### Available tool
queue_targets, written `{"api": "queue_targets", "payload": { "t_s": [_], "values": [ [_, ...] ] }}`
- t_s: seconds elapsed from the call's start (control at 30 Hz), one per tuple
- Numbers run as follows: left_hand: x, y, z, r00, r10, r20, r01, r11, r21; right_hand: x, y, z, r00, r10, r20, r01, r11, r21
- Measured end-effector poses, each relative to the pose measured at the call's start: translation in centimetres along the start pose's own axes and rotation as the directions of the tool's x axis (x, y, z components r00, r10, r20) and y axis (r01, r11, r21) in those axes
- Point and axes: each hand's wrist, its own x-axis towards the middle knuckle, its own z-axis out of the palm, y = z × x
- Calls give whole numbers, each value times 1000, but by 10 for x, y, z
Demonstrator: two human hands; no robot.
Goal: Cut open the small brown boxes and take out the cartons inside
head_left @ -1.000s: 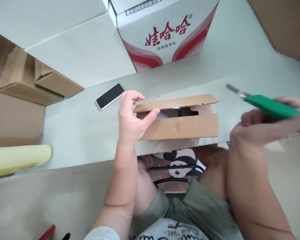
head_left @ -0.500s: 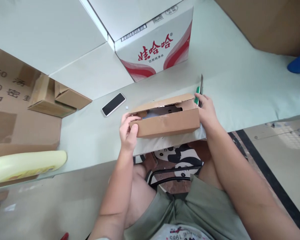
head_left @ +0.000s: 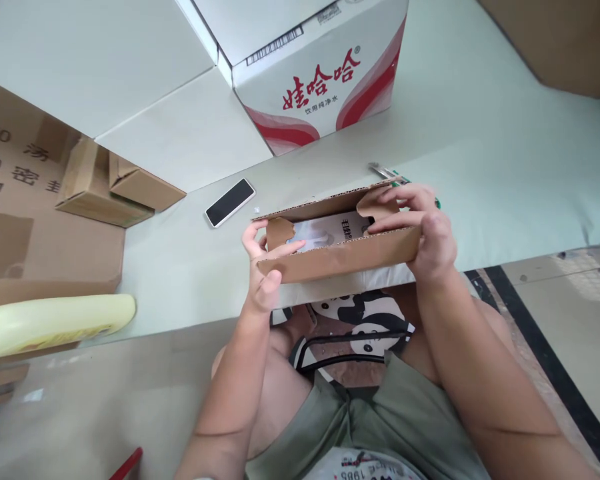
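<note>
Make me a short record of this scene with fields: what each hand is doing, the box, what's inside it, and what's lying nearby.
Left hand: grips the left end of the cardboard box, fingers on the inner flap
Right hand: pinches the right flap open
Box state: open, at the table edge
Inside: white item in clear wrap
Nearby: knife, phone, red-and-white carton

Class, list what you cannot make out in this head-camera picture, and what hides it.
Head view:
- Contents of the small cardboard box: only a white wrapped item shows; flaps, left hand and right hand cover the rest.
- Tool behind it: only a metal tip shows past flap and right hand.
- Red handle: cut off by the bottom edge.
- Print on the brown carton: cut off by the left edge.
</note>
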Motion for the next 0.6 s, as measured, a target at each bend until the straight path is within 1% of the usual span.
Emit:
{"api": "queue_targets", "payload": {
  "t_s": [0.1,0.17,0.3,0.4,0.5,0.53,0.6],
  "values": [
    [1,0,-2,999,4,52,-5,1000,21,2,0,-5,989,-18,150,23,999,-33],
    [2,2,-2,999,27,48,-28,999,19,3,-1,-5,983,-34,180,47,996,-70],
    [3,6,3,996,91,-11,-90,996,27,0,-5,0,992,-7,122,23,991,-131],
    [1,6,8,988,101,-118,-94,994,58,-4,-5,5,996,-20,86,28,996,-85],
    [-3,4,13,969,19,-247,-10,999,37,-8,-1,9,997,-52,53,53,999,-8],
    [-4,4,15,957,-23,-288,21,1000,-10,-9,1,10,998,-61,20,61,998,0],
    [-5,4,17,932,-116,-342,62,984,-165,-12,5,12,995,-67,-78,64,997,-37]
  ]
}}
